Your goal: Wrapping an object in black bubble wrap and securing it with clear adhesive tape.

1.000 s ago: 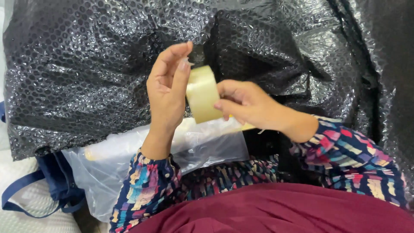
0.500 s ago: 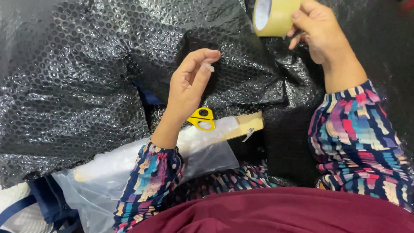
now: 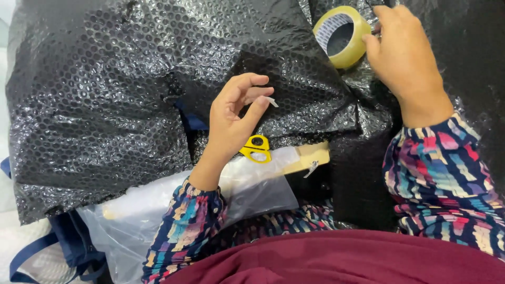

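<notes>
**A strip of tape in one hand, the roll under the other**

My left hand is raised over the black bubble wrap, palm turned toward me, fingers curled. Between thumb and forefinger I pinch a short piece of clear tape, whose free end pokes out to the right of my fingertips. The other fingers are loosely bent behind it.

My right hand is up at the top of the view, lying against the roll of packing tape. The roll stands tilted on the wrap, its hollow core facing me, and my fingers touch its right side. I cannot tell whether they grip it or only rest on it.

The bubble wrap covers nearly everything in front of me, bunched and folded over a bulky shape. Just below my left wrist lies a pair of yellow-handled scissors, partly tucked under the wrap's edge and resting on a clear plastic bag. A tan strip lies just to the right of the scissors. At the lower left a dark blue bag strap shows beneath the wrap. Both my arms are in patterned multicoloured sleeves.
</notes>
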